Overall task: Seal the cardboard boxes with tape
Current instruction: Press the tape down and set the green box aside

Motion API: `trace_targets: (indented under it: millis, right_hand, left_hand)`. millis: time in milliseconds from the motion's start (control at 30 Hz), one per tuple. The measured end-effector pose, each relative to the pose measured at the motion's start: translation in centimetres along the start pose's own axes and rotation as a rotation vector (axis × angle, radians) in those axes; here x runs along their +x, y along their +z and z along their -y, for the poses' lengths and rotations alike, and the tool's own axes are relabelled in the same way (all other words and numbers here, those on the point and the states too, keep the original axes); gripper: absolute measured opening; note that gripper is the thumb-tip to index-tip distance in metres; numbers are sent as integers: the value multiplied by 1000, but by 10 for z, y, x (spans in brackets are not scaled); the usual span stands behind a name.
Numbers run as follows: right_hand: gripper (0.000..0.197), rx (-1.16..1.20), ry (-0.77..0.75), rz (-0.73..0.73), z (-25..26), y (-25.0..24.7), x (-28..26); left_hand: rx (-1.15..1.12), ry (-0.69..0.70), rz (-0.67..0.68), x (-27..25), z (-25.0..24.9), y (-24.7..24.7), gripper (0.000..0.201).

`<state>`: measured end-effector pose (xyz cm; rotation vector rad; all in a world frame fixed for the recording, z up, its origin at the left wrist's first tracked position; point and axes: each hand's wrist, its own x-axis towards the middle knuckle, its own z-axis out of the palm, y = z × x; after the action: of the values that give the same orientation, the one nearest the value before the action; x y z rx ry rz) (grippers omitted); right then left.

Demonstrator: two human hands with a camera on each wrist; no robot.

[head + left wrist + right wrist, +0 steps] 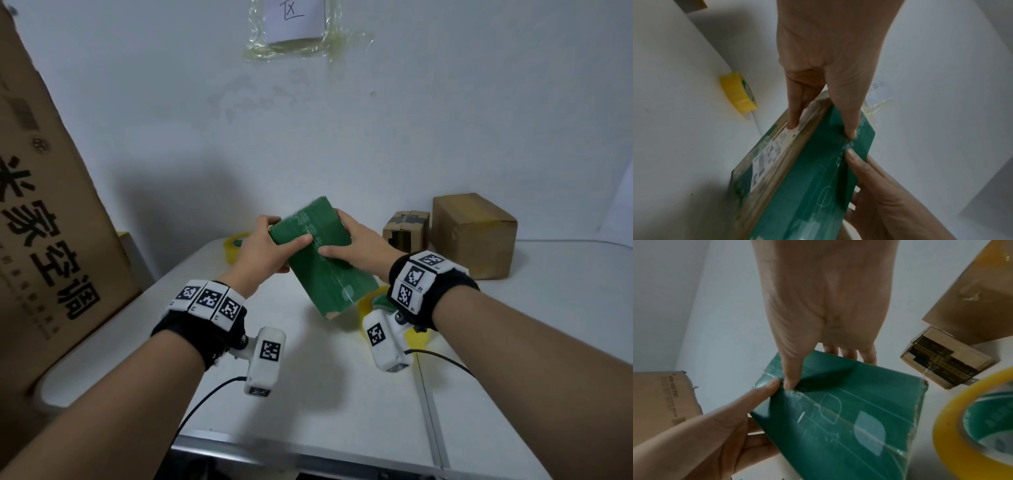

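A flat green cardboard box [322,270] is held tilted above the white table [342,377], its near corner low. My left hand [270,246] grips its far-left end, thumb on the green top face and fingers on the labelled side [774,149]. My right hand [356,240] grips the far-right end, thumb on top beside the left thumb and fingers round the far edge. A glossy strip of clear tape runs along the green face [838,410]. One yellow tape roll [364,308] lies on the table under my right wrist. Another yellow roll [236,246] lies behind my left hand.
A small taped brown box [406,231] and a larger brown box [474,236] stand at the back right against the wall. A tall printed carton [44,205] leans at the left edge. The table's front edge [308,448] is near me.
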<state>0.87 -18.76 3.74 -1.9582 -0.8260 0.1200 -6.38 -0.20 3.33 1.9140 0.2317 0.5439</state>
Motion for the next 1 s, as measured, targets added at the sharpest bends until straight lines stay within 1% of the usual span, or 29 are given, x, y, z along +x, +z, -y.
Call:
trace_targets:
  millis: [133,300,400,500,633,733,900,1000]
  right_hand:
    - [62,-69,-4,-75,0,1,-3]
    - [56,-117,-18,-80,-3,-2,-5]
    - [50,-219,-32,-135,-3,-1,-1]
    - [46,-274,-40,-164,-5,0,2]
    - [49,-292,-39,-137,-4,-2,2]
    - [50,-284,-35,-144,-4,-3,-2]
    - [56,-240,-24,-154,-8,-2,-9]
    - [57,-209,-26,-145,-7,-1,-10]
  left_hand:
    - [49,23,-4,-8,-4,5,68]
    - [0,23,67,-15,-9,3,64]
    - [-3,13,60,-17,-11,3,63]
    - [67,5,47,-18,-15,6,62]
    - [202,-14,8,-19,-25,9,67]
    - [268,-16,-20,-19,-29,13,63]
    - [256,-33,23,-21,-33,15,53]
    - [221,-50,47,-22,-33,14,50]
